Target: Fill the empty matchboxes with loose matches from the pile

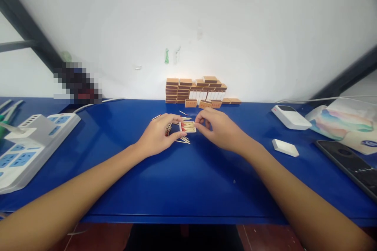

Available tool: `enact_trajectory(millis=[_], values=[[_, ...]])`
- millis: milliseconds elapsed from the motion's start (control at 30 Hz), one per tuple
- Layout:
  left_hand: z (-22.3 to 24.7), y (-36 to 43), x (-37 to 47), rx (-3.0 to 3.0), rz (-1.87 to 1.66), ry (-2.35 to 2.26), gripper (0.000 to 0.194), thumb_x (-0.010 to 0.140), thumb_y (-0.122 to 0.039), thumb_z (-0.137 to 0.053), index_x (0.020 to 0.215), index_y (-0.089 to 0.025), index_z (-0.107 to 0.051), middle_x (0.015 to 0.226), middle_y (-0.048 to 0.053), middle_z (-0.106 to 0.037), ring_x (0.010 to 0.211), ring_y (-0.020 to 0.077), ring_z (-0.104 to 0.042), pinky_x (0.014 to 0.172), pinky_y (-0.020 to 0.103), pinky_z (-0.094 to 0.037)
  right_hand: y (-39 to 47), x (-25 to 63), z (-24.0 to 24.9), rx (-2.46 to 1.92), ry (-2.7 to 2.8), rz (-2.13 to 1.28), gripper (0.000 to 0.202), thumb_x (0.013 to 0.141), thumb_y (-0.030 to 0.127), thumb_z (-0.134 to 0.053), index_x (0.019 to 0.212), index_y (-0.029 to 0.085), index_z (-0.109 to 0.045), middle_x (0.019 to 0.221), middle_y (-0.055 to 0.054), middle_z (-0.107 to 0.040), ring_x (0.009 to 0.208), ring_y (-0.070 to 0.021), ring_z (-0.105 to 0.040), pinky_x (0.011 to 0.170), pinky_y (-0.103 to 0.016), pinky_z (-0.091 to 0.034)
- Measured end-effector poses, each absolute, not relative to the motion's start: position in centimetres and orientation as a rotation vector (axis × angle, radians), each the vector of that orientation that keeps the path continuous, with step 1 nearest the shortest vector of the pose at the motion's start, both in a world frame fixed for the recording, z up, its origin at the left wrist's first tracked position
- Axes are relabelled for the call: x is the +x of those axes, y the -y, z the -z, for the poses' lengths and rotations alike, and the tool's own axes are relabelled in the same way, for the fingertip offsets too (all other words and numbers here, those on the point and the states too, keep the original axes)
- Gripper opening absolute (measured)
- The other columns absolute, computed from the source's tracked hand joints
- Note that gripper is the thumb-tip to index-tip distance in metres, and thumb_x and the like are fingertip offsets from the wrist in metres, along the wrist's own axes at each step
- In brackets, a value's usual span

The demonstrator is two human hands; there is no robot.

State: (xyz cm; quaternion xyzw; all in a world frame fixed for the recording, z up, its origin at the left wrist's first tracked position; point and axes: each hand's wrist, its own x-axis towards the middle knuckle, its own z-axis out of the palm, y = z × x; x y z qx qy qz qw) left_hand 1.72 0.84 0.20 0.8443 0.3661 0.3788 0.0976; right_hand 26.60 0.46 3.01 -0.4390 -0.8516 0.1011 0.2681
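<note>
A small white matchbox tray [194, 130] full of red-tipped matchsticks [188, 125] rests low over the blue table. My left hand [156, 134] grips its left end between thumb and index finger. At the other end, my right hand [219, 127] pinches the pale ends of the matchsticks with thumb and fingertips; how many it grips is hidden. Loose matchsticks [185, 140] lie around and partly under my left hand, with a few behind the tray. Beyond both hands, matchboxes [177, 91] stand stacked against the wall, some showing white trays.
On the left lies a white power strip [66, 123] with a plugged-in adapter and cables. To the right are a white device with a dark screen [291, 117], a small white box [285, 148], a phone [349, 164] and a tissue pack [344, 121]. The table's front edge runs below my arms.
</note>
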Motion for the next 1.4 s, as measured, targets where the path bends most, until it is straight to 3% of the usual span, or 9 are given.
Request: enact_trajectory(millis=[333,433,533,667,867,1033,1200,1300,1400], values=[[-0.7,-2.2,1.0,2.178,-1.328,-1.269,0.028,0.088,-0.036,-0.083,0.108,-0.022,-0.07,0.108,0.006,-0.081,0.103,0.0247,-0.079,0.087,0.036,-0.063,-1.5,27.3,-2.9,-1.145,2.188,-0.202,0.007,0.097,0.024,-0.061,0.091,0.022,-0.063,0.089,-0.005,-0.067,0.074,-0.0186,-0.059,0.071,-0.036,-0.046],[-0.8,-2.0,1.1,2.14,-1.359,-1.247,0.029,0.088,-0.035,-0.084,0.109,-0.021,-0.07,0.108,0.005,-0.081,0.104,0.0246,-0.079,0.085,0.035,-0.064,-1.7,27.1,-2.6,-1.168,2.146,-0.263,0.01,0.098,0.025,-0.059,0.099,0.021,-0.067,0.089,-0.005,-0.07,0.071,-0.0184,-0.059,0.07,-0.036,-0.048],[-0.9,-1.4,1.3,2.185,-1.339,-1.192,0.031,0.087,-0.033,-0.084,0.112,-0.022,-0.069,0.11,0.006,-0.081,0.104,0.0243,-0.079,0.09,0.036,-0.064,-1.1,26.3,-2.4,-1.113,2.126,-0.402,0.027,0.102,0.029,-0.056,0.125,0.021,-0.067,0.105,-0.008,-0.074,0.076,-0.0191,-0.064,0.072,-0.037,-0.052],[-0.9,-0.9,1.4,2.241,-1.379,-1.186,0.032,0.088,-0.034,-0.085,0.113,-0.021,-0.07,0.111,0.006,-0.08,0.103,0.0235,-0.078,0.093,0.038,-0.063,-0.1,25.2,-1.9,-1.02,2.193,-0.476,0.045,0.106,0.033,-0.051,0.149,0.021,-0.055,0.123,-0.012,-0.071,0.089,-0.0214,-0.068,0.077,-0.039,-0.055],[-0.5,-1.1,1.5,2.242,-1.344,-1.177,0.033,0.088,-0.038,-0.085,0.113,-0.022,-0.07,0.109,0.006,-0.08,0.102,0.0249,-0.078,0.093,0.04,-0.063,0.5,25.1,-1.9,-1.078,2.271,-0.461,0.061,0.106,0.032,-0.048,0.165,0.022,-0.034,0.148,-0.018,-0.057,0.093,-0.0232,-0.07,0.089,-0.048,-0.059],[-0.3,-1.2,1.3,2.229,-1.358,-1.189,0.032,0.09,-0.038,-0.083,0.114,-0.022,-0.07,0.111,0.007,-0.079,0.104,0.0251,-0.078,0.095,0.041,-0.063,1.2,24.8,-2.1,-1.023,2.304,-0.555,0.065,0.105,0.027,-0.051,0.167,0.03,-0.032,0.161,-0.014,-0.046,0.096,-0.0201,-0.071,0.084,-0.042,-0.061],[-0.2,-1.8,1.0,2.253,-1.439,-1.247,0.028,0.089,-0.033,-0.083,0.111,-0.022,-0.071,0.112,0.007,-0.076,0.103,0.023,-0.076,0.097,0.04,-0.063,0.6,24.9,-1.7,-1.019,2.249,-0.466,0.059,0.103,0.027,-0.054,0.16,0.03,-0.043,0.149,-0.012,-0.057,0.086,-0.0186,-0.07,0.078,-0.04,-0.06],[-0.1,-2.1,0.8,2.217,-1.461,-1.283,0.026,0.089,-0.032,-0.084,0.11,-0.023,-0.072,0.112,0.006,-0.075,0.102,0.0216,-0.075,0.097,0.039,-0.062,-0.9,26.0,-1.6,-1.107,2.17,-0.269,0.031,0.101,0.027,-0.056,0.128,0.023,-0.068,0.118,-0.009,-0.071,0.075,-0.0179,-0.066,0.079,-0.041,-0.057],[-0.2,-2.2,0.8,2.201,-1.426,-1.312,0.027,0.088,-0.034,-0.085,0.109,-0.023,-0.073,0.111,0.006,-0.076,0.101,0.0224,-0.075,0.095,0.041,-0.061,-2.7,27.8,-1.5,-1.279,2.06,-0.109,0.015,0.097,0.023,-0.058,0.097,0.02,-0.073,0.095,-0.007,-0.072,0.074,-0.02,-0.064,0.076,-0.039,-0.053]])
